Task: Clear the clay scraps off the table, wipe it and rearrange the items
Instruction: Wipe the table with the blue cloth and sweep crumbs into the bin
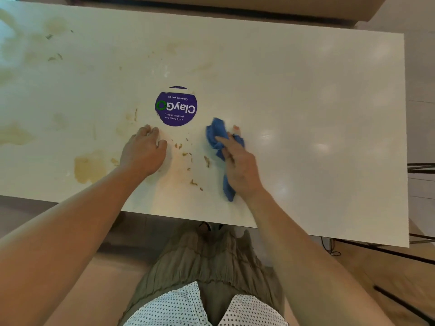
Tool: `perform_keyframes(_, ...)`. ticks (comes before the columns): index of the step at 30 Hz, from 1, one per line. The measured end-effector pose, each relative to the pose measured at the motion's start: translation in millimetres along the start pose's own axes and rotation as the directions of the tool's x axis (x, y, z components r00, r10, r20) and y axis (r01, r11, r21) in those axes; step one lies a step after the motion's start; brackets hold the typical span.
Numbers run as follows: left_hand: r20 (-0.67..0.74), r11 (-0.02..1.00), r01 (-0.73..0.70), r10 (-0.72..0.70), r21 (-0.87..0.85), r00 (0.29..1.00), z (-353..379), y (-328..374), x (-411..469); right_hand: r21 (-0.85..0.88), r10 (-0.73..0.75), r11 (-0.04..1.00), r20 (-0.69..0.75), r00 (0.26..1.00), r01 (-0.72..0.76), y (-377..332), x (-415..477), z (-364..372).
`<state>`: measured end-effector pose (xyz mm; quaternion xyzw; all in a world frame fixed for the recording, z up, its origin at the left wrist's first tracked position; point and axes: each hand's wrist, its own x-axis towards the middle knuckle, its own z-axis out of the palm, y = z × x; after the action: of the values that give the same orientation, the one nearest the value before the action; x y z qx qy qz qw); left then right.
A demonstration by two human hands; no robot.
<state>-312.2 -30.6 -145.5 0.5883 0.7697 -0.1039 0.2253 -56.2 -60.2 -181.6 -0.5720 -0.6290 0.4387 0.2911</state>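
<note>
A white table (306, 95) fills the view. My right hand (240, 168) presses a crumpled blue cloth (217, 137) onto the table, just right of the middle. My left hand (143, 151) rests on the table with curled fingers, holding nothing that I can see. Between the two hands lie several small brown clay scraps (188, 158). Tan clay smears (89, 168) stain the table's left half, and a few dark bits (55, 57) lie at the far left.
A round purple "ClayGo" sticker (176, 106) is stuck to the table just beyond my hands. The table's near edge (188, 218) runs right in front of my body. Black metal legs (421, 167) and a cable show at the right over a wooden floor.
</note>
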Motion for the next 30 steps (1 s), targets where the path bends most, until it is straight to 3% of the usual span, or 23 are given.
perform_keyframes(4, 0.001, 1.0, -0.011, 0.011, 0.015, 1.0, -4.4, 1.6, -2.4, -0.162, -0.012, 0.987, -0.208, 0.978, -0.022, 34.9, -15.5, -46.5)
perform_keyframes(8, 0.005, 0.999, -0.047, 0.047, -0.008, 0.999, -8.5, -1.9, -3.7, -0.258, -0.002, 0.964, -0.234, 0.972, -0.061, 56.4, -22.3, -29.6)
perform_keyframes(13, -0.05, 0.962, -0.053, 0.04, -0.268, 0.998, -20.6, -34.8, 1.7, -0.232, 0.038, 0.967, -0.267, 0.963, -0.103, 21.8, -5.4, 30.0)
perform_keyframes(16, -0.13, 0.943, -0.049, 0.006, -0.331, 0.991, -24.4, -67.6, 2.1, -0.219, 0.014, 0.973, -0.237, 0.971, -0.067, -1.9, 8.0, 73.9)
perform_keyframes(19, -0.131, 0.967, -0.007, -0.027, -0.256, 0.991, -30.4, -115.9, 16.0, -0.287, -0.023, 0.957, -0.221, 0.975, -0.042, -23.5, 16.9, 118.7)
perform_keyframes(22, -0.034, 0.987, 0.028, -0.034, -0.16, 0.999, -33.8, -160.9, 35.3, -0.346, -0.046, 0.937, -0.244, 0.969, -0.043, -40.7, 18.5, 156.7)
perform_keyframes(26, 0.034, 0.996, -0.066, 0.069, -0.065, 0.997, -38.3, -188.7, 48.0, -0.381, -0.09, 0.924, -0.28, 0.956, -0.024, -65.1, 31.1, 209.4)
perform_keyframes(30, 0.063, 0.991, -0.13, 0.131, -0.016, 0.989, -52.2, -198.3, 53.9, -0.365, -0.094, 0.931, -0.177, 0.98, 0.023, -99.3, 50.7, 269.4)
